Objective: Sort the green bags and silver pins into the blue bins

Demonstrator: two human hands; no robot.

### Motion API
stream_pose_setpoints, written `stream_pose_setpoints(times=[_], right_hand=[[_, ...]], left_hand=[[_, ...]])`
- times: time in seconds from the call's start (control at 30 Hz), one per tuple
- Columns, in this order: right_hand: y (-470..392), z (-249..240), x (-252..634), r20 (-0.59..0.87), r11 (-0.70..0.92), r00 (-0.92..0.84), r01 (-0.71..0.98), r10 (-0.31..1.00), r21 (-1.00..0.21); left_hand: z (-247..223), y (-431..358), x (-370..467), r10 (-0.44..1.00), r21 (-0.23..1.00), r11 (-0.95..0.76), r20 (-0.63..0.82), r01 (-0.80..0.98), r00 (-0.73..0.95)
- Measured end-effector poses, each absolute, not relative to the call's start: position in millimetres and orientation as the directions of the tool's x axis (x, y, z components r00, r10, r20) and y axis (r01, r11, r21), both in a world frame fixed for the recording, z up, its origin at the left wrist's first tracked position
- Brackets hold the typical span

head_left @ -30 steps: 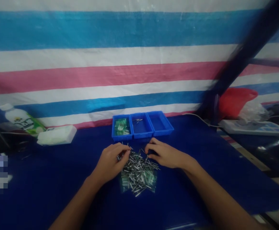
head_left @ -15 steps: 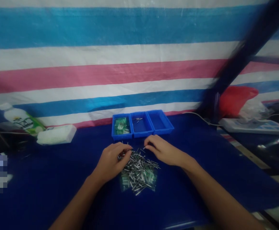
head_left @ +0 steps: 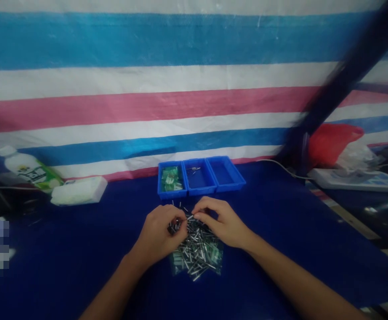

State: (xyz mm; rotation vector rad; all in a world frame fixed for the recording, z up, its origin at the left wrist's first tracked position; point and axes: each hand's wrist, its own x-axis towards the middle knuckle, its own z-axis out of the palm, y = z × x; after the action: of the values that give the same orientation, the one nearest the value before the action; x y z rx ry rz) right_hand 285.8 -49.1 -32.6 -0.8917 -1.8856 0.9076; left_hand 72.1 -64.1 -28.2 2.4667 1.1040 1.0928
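Note:
A heap of thin silver metal pins [head_left: 198, 253] lies on the dark blue tabletop, over green-and-clear plastic packets [head_left: 215, 253]. My left hand [head_left: 163, 229] is closed at the heap's left edge, thumb and forefinger pinched together; pins show in the gap of its curled fingers. From the right, my right hand [head_left: 222, 222] pinches a small silver pin [head_left: 190, 218] between thumb and forefinger. That pin's other end meets the left fingertips, and both hands nearly touch. How many pins the left hand holds is hidden.
Behind the heap stand three joined blue trays [head_left: 200, 192]: green packets in the left one, a few pins in the middle one. At left are a tissue pack [head_left: 78, 191] and a bottle [head_left: 30, 169]. A red bag [head_left: 334, 142] and a power strip [head_left: 340, 180] lie at right.
My right hand has moved left and a little down, bringing its pin to the left fingertips. My left hand stays by the heap, its pinch shifted slightly right. The view has tilted slightly.

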Motion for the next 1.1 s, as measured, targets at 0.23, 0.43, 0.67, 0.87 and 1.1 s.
stream_pose_setpoints(times=[0.23,0.43,0.67,0.87,1.1], right_hand=[[-50.2,-34.8,278.7,0.303,0.335,-0.27,0.081,0.914,-0.939],[-49.6,-35.8,277.1,0.234,0.253,-0.255,0.045,0.938,-0.967],[-47.5,-30.4,283.7,0.264,0.291,-0.255,0.074,0.93,-0.954],[-46.5,-28.0,285.9,0.331,0.376,-0.253,0.155,0.909,-0.914],[-36.7,-28.9,295.3,0.152,0.122,-0.181,-0.168,0.972,-0.978]], left_hand=[[-30.0,-63.0,70.8,0.73,0.506,-0.675,0.562,0.537,0.389],[-29.8,-63.6,69.1,0.735,0.519,-0.671,0.562,0.53,0.38],[-30.4,-61.7,69.2,0.762,0.559,-0.642,0.541,0.524,0.356],[-29.9,-63.2,70.4,0.747,0.533,-0.657,0.555,0.533,0.365],[-31.4,-62.0,64.8,0.686,0.462,-0.705,0.638,0.538,0.351]])
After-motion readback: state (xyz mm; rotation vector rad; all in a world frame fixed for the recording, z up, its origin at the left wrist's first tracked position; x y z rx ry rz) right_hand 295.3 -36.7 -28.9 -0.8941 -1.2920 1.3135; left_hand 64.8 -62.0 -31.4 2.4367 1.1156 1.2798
